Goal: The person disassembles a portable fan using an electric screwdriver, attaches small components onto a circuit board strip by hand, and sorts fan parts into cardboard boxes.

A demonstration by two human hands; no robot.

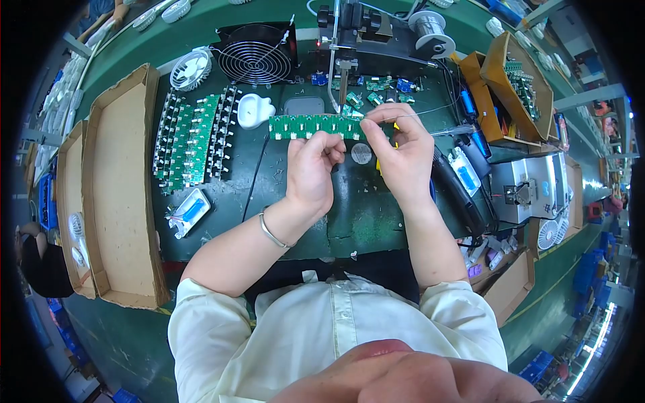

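Note:
A green strip of joined circuit boards with white connectors is held level beneath a soldering machine's tip. My left hand is closed on the strip's lower edge near its middle, the fingers curled under. At the strip's right end my right hand is closed, thumb and forefinger pinching that end. Its other fingers are bent and partly hidden. Just beyond the strip lie small loose circuit boards. A white cup-shaped part lies to the left.
Rows of board strips lie left, beside a cardboard tray. A black fan stands behind. Solder wire sits on a spool at the back right. Boxes of boards and a grey metal device are on the right.

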